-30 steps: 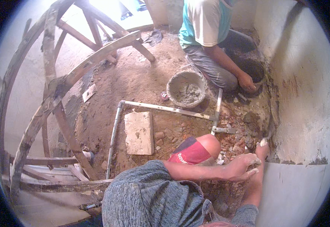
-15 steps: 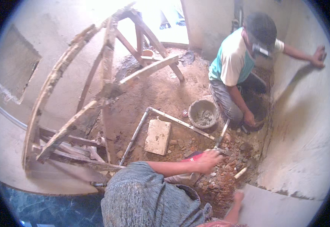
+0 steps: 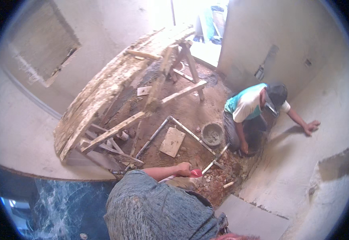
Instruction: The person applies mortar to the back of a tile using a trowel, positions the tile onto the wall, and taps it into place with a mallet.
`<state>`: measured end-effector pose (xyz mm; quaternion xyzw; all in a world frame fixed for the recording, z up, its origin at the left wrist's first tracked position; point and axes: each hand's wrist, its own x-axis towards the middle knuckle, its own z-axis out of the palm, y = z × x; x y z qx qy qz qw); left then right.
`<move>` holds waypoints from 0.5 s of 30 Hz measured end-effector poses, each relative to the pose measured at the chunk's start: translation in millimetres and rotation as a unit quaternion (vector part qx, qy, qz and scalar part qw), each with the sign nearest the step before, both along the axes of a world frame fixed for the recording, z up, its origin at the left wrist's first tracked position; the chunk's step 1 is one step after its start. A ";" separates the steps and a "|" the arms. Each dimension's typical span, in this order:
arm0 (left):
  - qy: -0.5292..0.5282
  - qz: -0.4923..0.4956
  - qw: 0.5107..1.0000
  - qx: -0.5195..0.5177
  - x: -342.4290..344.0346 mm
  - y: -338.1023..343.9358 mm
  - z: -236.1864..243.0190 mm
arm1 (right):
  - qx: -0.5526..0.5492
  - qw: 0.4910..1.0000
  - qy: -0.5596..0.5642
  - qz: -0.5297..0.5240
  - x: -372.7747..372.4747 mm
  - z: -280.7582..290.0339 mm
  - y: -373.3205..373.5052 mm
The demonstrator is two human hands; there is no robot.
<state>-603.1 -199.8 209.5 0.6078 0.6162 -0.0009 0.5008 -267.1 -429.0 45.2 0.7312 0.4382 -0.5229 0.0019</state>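
My left arm, in a grey short sleeve (image 3: 136, 186), reaches across the lower middle. My left hand (image 3: 183, 169) looks closed, its fingers curled beside a red thing (image 3: 196, 173) over my beige trouser leg (image 3: 185, 183); what it grips, if anything, is hidden. My right hand does not show. Just ahead, a short white pipe (image 3: 209, 165) with a side fitting lies on rubble (image 3: 218, 176). It stands near a longer white pipe run (image 3: 191, 134) bent at an elbow. Inside that bend lies a pale flat slab (image 3: 172, 142).
A wooden trestle frame (image 3: 114, 92) leans across the left. A co-worker (image 3: 246, 108) crouches beside a mortar bucket (image 3: 212, 134), one hand on the right wall (image 3: 334, 112). A pale panel (image 3: 252, 218) lies low right. Dark blue marbled sheet (image 3: 68, 208) fills the lower left.
My view has shifted, so the surroundings appear displaced. My left hand has drawn back left from the short pipe and its fingers look more curled. My right hand, seen low right before, has left view.
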 end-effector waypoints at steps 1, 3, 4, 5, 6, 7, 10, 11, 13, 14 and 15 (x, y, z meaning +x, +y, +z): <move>-0.017 0.032 0.999 -0.020 -10.6 0.4 16.3 | 0.000 1.000 -0.002 0.003 0.4 14.9 12.6; -0.022 0.056 0.998 -0.019 -32.1 14.1 38.6 | 0.003 1.000 -0.007 -0.001 0.8 47.4 33.4; -0.022 0.069 0.997 -0.023 -45.2 16.5 44.5 | 0.003 1.000 -0.010 -0.001 -0.1 58.2 38.8; -0.037 0.087 0.995 0.025 -65.9 24.9 28.1 | 0.004 1.000 -0.012 0.001 -1.3 68.3 46.3; -0.052 0.099 0.992 0.067 -86.5 29.7 11.7 | 0.005 1.000 -0.014 0.003 -2.9 74.6 50.7; -0.039 0.116 0.991 0.057 -91.8 48.4 52.3 | 0.011 1.000 -0.022 -0.012 0.3 79.0 55.7; 0.060 0.178 0.972 0.140 -174.8 97.3 66.9 | 0.013 0.999 -0.032 -0.015 -9.2 97.1 62.3; 0.045 0.212 0.954 0.205 -196.1 121.7 90.7 | 0.012 0.999 -0.043 -0.026 -10.0 103.4 65.2; 0.034 0.269 0.901 0.340 -245.4 157.0 130.7 | 0.014 0.998 -0.048 -0.042 -21.9 117.3 80.2; 0.063 0.297 0.889 0.343 -248.1 179.5 176.1 | 0.020 0.996 -0.058 -0.063 -23.8 122.7 91.6; 0.067 0.328 0.862 0.381 -272.3 191.6 199.2 | 0.028 0.993 -0.038 -0.104 -36.7 133.4 109.7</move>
